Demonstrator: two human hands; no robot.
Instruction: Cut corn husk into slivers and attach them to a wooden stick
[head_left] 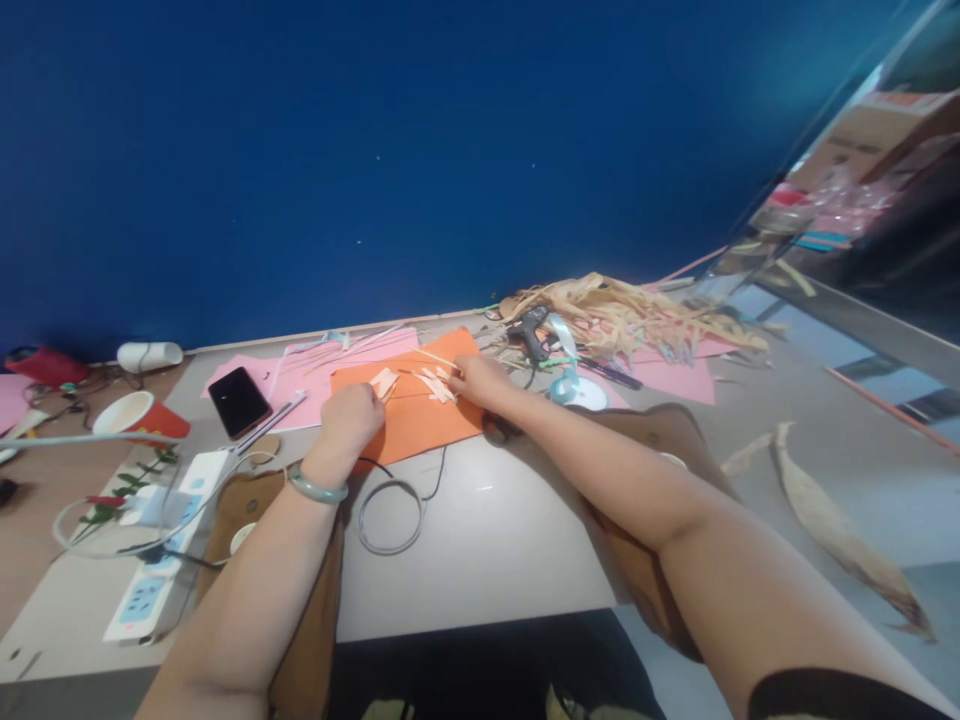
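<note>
An orange sheet (424,425) lies on the table under both of my hands. My left hand (352,415) is closed at its left side, beside a few short pale strips (385,382); its fingertips are mostly hidden. My right hand (484,382) is closed at the sheet's right side, where a thin pale strip (435,357) runs into its fingers. More short pale pieces (435,385) lie on the sheet just left of that hand. They look like dried husk or wood, too small to tell.
A black glue gun (531,332) and a heap of dried husk strips (637,310) lie behind my right hand, near a ribbon roll (577,390). Left are a phone (238,402), paper cup (141,415) and power strip (169,560). A cable (391,515) loops in front.
</note>
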